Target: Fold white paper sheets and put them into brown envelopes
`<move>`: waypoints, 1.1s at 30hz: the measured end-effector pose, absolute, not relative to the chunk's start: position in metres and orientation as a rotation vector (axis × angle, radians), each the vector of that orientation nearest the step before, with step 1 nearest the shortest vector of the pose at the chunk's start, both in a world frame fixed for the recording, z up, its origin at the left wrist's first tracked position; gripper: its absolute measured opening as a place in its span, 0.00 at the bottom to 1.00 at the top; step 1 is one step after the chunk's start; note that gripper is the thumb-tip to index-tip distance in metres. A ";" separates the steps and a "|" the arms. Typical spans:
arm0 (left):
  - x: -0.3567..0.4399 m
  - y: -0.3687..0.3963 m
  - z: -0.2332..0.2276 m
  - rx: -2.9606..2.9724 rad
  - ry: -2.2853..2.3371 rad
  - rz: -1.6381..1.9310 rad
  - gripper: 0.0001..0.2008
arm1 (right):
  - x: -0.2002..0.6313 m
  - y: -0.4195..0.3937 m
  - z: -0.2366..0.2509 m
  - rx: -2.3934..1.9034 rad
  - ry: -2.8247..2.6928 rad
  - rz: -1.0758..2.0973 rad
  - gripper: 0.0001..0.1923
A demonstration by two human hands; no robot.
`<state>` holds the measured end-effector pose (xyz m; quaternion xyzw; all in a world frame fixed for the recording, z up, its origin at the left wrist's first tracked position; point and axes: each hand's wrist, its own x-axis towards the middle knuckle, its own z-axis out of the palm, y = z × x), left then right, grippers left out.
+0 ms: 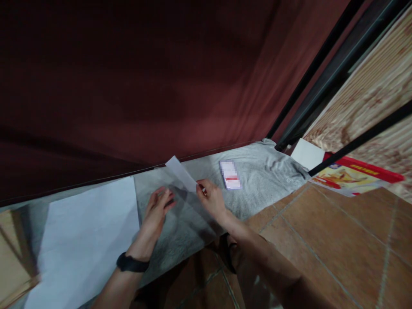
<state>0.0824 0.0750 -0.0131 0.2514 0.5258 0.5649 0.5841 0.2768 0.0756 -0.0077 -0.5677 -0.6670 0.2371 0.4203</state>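
A narrow strip of white paper (pixel 181 173) slants up to the left from my right hand (pixel 210 198), whose fingers pinch its lower end. To the left of the strip is my left hand (pixel 159 207), fingers apart and slightly curled, with nothing in them. Both hands hang over a grey cloth (pixel 186 223). Large white paper (pixel 88 231) lies flat on the cloth, left of my left hand. Beyond my right hand rests a phone-like flat object (pixel 230 175) with a blurred face and a red band.
A dark red curtain (pixel 144 107) rises behind the cloth. At the left edge is a wooden box or frame (pixel 16 257). Black metal bars (pixel 317 68) and a colourful printed carton (pixel 350 174) stand at right, above brown floor tiles (pixel 337 231).
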 end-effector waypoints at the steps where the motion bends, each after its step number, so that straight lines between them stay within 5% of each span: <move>1: 0.087 0.072 -0.011 0.588 1.168 1.297 0.23 | 0.275 0.072 -0.006 -1.399 -1.792 0.477 0.12; 8: 0.098 0.067 -0.004 0.603 0.990 1.233 0.26 | 0.256 0.051 -0.011 -1.121 -2.380 0.127 0.15; 19: 0.092 0.069 -0.034 0.636 1.217 1.096 0.17 | 0.251 0.055 -0.031 -1.337 -2.260 0.406 0.21; 33: 0.093 0.073 -0.033 0.707 1.369 0.988 0.15 | 0.245 0.068 -0.068 -1.458 -2.277 0.254 0.26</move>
